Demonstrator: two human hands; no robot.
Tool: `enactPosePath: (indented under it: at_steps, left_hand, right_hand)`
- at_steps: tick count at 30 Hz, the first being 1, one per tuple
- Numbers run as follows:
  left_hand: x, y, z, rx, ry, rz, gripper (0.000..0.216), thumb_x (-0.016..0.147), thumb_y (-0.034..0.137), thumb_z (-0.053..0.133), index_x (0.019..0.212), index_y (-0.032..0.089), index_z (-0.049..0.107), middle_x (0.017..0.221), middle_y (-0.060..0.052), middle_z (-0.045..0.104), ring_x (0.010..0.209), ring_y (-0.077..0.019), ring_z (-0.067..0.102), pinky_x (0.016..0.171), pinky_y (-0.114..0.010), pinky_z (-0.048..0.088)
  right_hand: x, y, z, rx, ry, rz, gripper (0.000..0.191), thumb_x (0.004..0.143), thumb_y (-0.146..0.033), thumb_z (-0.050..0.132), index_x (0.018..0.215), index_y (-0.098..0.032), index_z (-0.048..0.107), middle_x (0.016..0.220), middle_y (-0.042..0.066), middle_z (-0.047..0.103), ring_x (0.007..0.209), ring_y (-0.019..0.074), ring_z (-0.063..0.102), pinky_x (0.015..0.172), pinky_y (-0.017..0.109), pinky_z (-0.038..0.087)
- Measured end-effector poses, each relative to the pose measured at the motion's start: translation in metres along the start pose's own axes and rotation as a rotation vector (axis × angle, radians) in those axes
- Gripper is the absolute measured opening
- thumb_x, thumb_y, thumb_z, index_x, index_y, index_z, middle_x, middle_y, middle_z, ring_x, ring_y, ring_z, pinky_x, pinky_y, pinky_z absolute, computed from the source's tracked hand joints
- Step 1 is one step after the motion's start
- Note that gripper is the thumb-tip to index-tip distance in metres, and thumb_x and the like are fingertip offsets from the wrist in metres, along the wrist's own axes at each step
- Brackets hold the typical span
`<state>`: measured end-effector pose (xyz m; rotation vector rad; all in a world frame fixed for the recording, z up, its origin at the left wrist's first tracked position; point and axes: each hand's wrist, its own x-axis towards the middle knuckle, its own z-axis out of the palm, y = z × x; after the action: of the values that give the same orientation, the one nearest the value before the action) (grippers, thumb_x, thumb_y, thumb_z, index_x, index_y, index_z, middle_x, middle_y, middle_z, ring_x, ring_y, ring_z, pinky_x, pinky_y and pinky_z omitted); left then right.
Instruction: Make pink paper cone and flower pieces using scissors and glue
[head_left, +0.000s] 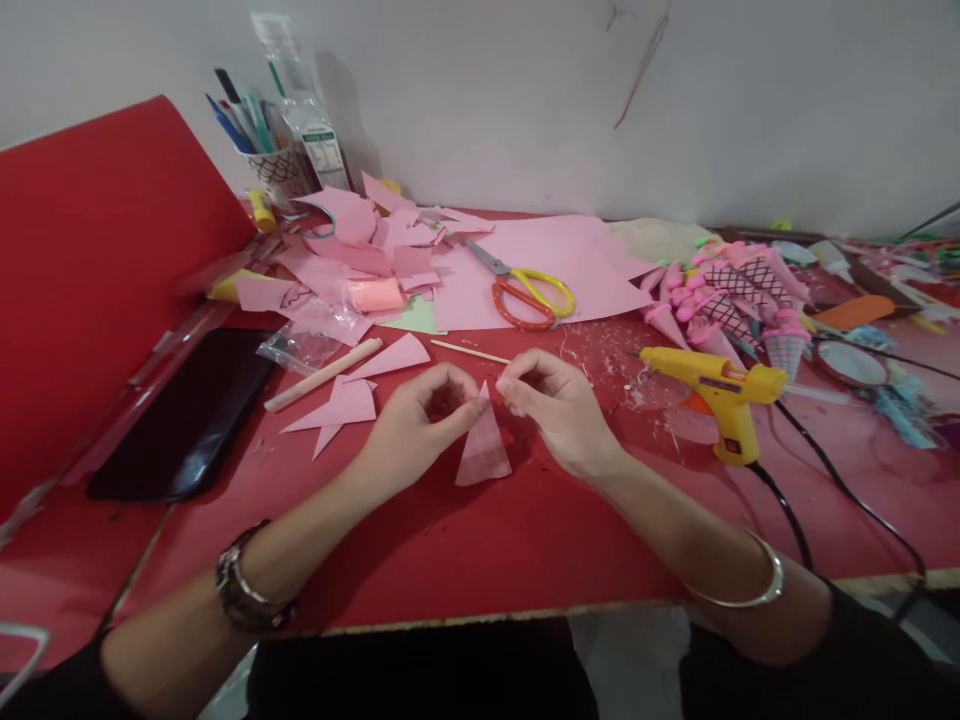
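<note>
You're pinching the tip of the pink paper triangle (484,452) with your left hand (416,425) and right hand (559,410), both clamped on it. It's sitting between them over the red tabletop (465,550), with the yellow glue gun (724,395) lying near on the right.

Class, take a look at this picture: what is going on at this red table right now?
A person at a red table pinches the top tip of a pink paper triangle between the left hand and the right hand. A yellow glue gun stands to the right. Scissors with yellow and orange handles lie on a large pink sheet behind the hands, and cut pink paper scraps are heaped at the back left.
</note>
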<state>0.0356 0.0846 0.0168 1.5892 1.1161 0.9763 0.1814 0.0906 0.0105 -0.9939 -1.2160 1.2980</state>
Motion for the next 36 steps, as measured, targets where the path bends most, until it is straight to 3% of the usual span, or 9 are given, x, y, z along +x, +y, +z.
enactPosePath:
  at_steps: [7, 11, 25, 36]
  left_hand:
    - [0.0001, -0.0012, -0.0006, 0.013, 0.003, -0.014, 0.009, 0.072, 0.024, 0.052, 0.066, 0.018, 0.049, 0.063, 0.004, 0.05, 0.056, -0.0092, 0.045, 0.051, -0.021, 0.036]
    - [0.0001, -0.0018, -0.0006, 0.011, 0.001, -0.013, 0.007, 0.072, 0.022, 0.052, 0.068, 0.018, 0.049, 0.063, 0.004, 0.05, 0.057, -0.0093, 0.047, 0.053, -0.021, 0.038]
    - [0.0, -0.0007, -0.0017, 0.063, 0.001, 0.012, 0.009, 0.073, 0.021, 0.052, 0.065, 0.019, 0.049, 0.065, 0.003, 0.053, 0.057, -0.0094, 0.047, 0.05, -0.021, 0.037]
    - [0.0004, -0.0016, -0.0008, 0.026, -0.006, -0.005, 0.01, 0.072, 0.024, 0.053, 0.065, 0.019, 0.05, 0.061, 0.003, 0.051, 0.055, -0.01, 0.048, 0.05, -0.022, 0.038]
  right_hand:
    - [-0.0007, 0.0005, -0.0009, -0.05, 0.01, -0.015, 0.01, 0.068, -0.028, 0.061, 0.07, -0.019, 0.064, 0.062, -0.003, 0.061, 0.048, 0.0047, 0.047, 0.049, 0.02, 0.041]
    - [-0.0005, 0.0006, -0.0024, -0.156, 0.024, -0.054, 0.019, 0.077, -0.03, 0.05, 0.074, -0.02, 0.067, 0.059, -0.003, 0.058, 0.046, 0.0042, 0.045, 0.047, 0.02, 0.04]
    - [-0.0016, -0.0002, 0.0002, -0.244, -0.072, -0.074, 0.006, 0.067, -0.022, 0.062, 0.072, -0.019, 0.064, 0.073, -0.001, 0.066, 0.067, 0.01, 0.058, 0.062, 0.024, 0.046]
    - [-0.0015, -0.0065, 0.0018, -0.215, -0.021, -0.039, 0.008, 0.069, -0.019, 0.058, 0.062, -0.018, 0.059, 0.057, -0.004, 0.057, 0.048, 0.0051, 0.048, 0.048, 0.019, 0.04]
